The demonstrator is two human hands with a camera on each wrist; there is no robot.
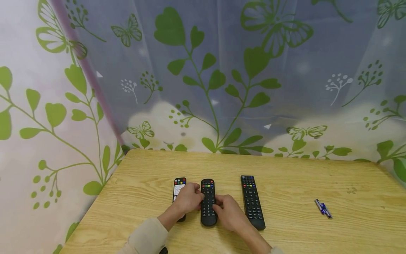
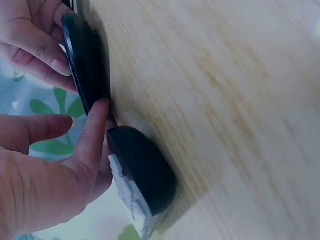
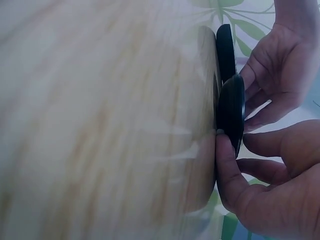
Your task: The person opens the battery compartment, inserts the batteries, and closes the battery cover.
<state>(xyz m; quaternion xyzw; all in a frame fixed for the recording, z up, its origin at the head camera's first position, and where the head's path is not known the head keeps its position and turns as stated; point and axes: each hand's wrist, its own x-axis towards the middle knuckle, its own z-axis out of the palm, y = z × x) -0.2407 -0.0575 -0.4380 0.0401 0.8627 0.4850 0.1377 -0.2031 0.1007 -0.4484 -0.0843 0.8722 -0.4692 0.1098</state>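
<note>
A black remote control [image 1: 208, 203] with coloured buttons at its top lies on the wooden table between the two hands. My left hand [image 1: 189, 197] touches its left edge; in the left wrist view one fingertip [image 2: 101, 106] presses low on its side while the thumb stands apart. My right hand [image 1: 229, 213] pinches the opposite edge, one finger low by the table and another at the upper rim. Under the left hand, partly hidden, lies a black-and-white remote [image 1: 179, 186]. Right of both hands rests a longer black remote [image 1: 252, 201], slightly slanted.
Small blue-and-silver batteries [image 1: 323, 209] lie on the right part of the table [image 1: 285, 187]. Below the left sleeve, a dark object [image 1: 163, 251] shows only its end. A curtain [image 1: 222, 88] with green leaves and butterflies hangs behind the table's far edge.
</note>
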